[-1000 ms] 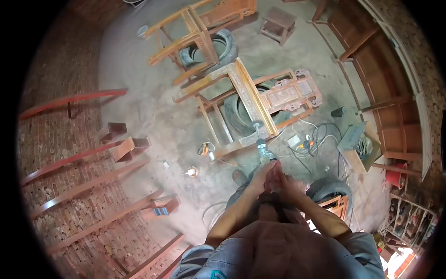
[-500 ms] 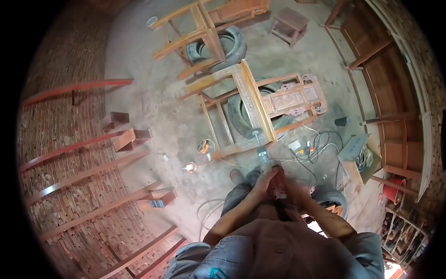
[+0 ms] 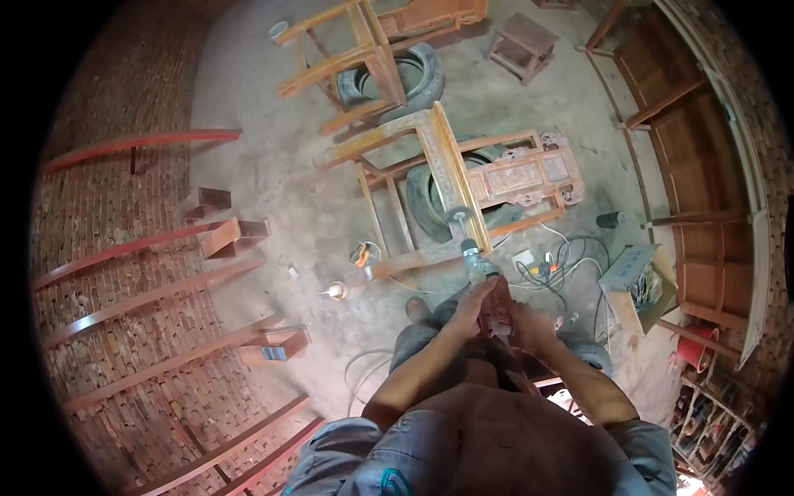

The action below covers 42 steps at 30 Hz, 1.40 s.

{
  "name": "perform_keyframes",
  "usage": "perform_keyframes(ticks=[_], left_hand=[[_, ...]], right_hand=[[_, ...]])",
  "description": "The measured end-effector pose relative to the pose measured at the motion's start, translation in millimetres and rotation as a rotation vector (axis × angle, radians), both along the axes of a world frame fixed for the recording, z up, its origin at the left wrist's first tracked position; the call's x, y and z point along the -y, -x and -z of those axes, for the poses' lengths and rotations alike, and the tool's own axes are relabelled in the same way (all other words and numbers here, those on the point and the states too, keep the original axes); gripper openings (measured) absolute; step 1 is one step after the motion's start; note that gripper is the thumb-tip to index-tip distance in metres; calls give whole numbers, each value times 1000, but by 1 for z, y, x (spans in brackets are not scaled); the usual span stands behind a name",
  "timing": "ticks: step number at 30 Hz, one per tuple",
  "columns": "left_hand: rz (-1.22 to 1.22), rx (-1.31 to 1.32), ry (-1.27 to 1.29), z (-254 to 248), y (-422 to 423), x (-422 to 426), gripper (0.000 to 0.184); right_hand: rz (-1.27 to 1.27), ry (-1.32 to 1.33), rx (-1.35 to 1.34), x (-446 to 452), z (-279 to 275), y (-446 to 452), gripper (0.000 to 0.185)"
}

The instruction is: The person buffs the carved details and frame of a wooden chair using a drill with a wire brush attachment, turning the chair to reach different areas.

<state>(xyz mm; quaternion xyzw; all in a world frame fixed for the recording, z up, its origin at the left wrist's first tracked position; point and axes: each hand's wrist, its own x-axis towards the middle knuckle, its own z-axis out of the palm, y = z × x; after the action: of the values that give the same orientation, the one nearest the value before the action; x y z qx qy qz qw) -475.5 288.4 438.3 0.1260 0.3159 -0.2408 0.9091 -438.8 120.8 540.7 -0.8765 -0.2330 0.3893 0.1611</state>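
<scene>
Both hands hold a red-bodied power tool point(image 3: 494, 314) with a grey metal front, in front of my body. A thin shaft with a small round disc point(image 3: 458, 215) extends from its front, over the edge of the wooden chair frame; I cannot tell whether they touch. My left hand point(image 3: 468, 309) is closed round the tool's left side. On the other side, my right hand point(image 3: 531, 326) is closed against the body, its fingertips partly hidden. The carved wooden chair frame point(image 3: 445, 161) lies tipped over on a tyre point(image 3: 420, 207).
Another wooden chair frame point(image 3: 376, 62) rests on a second tyre point(image 3: 430, 78) behind. Tangled cables point(image 3: 571, 256) and an open cardboard box point(image 3: 633, 277) are at right. A small stool point(image 3: 521, 45) stands farther back. Long red wooden rails point(image 3: 149, 236) line the left wall.
The view has shifted slightly. My right hand shows more clearly against the tool, and the tool's body appears turned a little. Both hands keep their hold.
</scene>
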Motion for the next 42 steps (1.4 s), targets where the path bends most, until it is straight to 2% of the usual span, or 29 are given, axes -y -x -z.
perform_keyframes(ticks=[4, 8, 12, 15, 18, 20, 24, 28, 30, 33, 40, 42], left_hand=[[-23, -94, -67, 10, 9, 13, 22], [-33, -70, -46, 10, -2, 3, 23], [-45, 59, -35, -5, -16, -7, 23], [-94, 55, 31, -26, -11, -2, 24], [-112, 34, -10, -17, -12, 1, 26], [-83, 125, 2, -14, -18, -2, 28], [-1, 113, -47, -20, -3, -12, 29], [-102, 26, -18, -31, -7, 1, 28], [-131, 74, -69, -25, -17, -4, 28], [-132, 63, -68, -13, -30, -15, 27], [-152, -16, -73, 6, -30, -3, 25], [-166, -33, -68, 7, -30, -2, 24]], right_hand=[[-60, -104, 55, 14, 10, 8, 76], [-138, 80, 90, 11, 39, 1, 87], [-65, -41, 101, 1, 27, -6, 103], [-104, -123, 115, 8, 20, -10, 108], [-194, -12, 226, 2, 8, -16, 109], [-221, 42, 313, -1, 12, -17, 112], [-185, 26, 214, -5, 1, -19, 108], [-173, -31, 209, 3, 5, -9, 106], [-189, -70, 250, -6, 6, -19, 104], [-213, 78, 218, -23, 9, -39, 104], [-220, -18, 302, -20, 3, -39, 106], [-212, 15, 239, -21, 4, -42, 104]])
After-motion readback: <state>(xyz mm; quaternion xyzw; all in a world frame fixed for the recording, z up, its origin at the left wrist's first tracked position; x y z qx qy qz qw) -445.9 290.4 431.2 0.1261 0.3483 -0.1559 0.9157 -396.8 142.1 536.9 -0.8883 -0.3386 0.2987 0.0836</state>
